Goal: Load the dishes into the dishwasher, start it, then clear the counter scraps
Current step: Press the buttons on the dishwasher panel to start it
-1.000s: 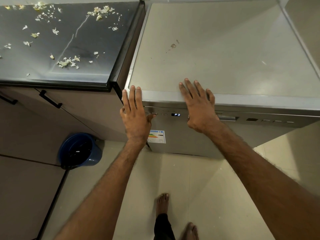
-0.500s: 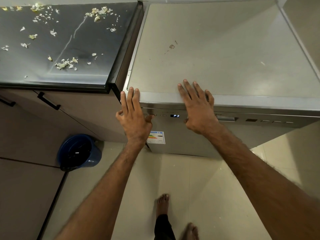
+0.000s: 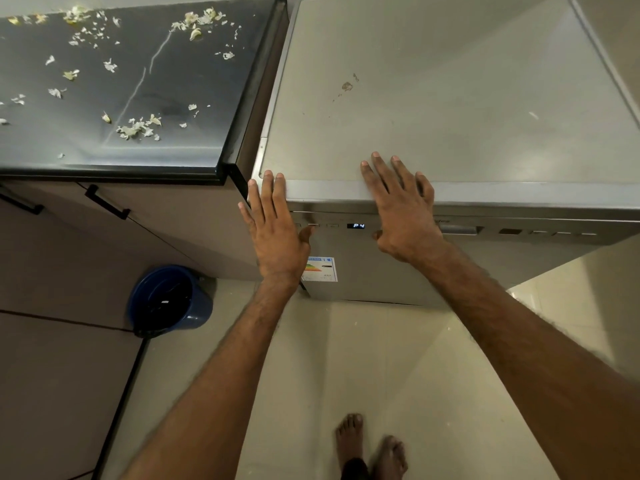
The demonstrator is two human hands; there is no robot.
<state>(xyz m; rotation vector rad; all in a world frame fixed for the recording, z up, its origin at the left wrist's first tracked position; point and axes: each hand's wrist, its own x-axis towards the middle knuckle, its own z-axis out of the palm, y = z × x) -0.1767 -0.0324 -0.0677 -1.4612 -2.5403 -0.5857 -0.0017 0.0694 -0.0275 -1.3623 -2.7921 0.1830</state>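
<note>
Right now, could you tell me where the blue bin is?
In the head view, the blue bin sits on the floor, left of the dishwasher.

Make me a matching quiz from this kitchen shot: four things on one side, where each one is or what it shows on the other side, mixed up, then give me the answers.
Things:
1. scraps
2. bucket
3. display
4. right hand

Place or state:
A. shows P4
B. flat on the dishwasher top, at its front edge
C. scattered on the counter
D. on the floor

Pairs: 1-C, 2-D, 3-A, 4-B
</note>
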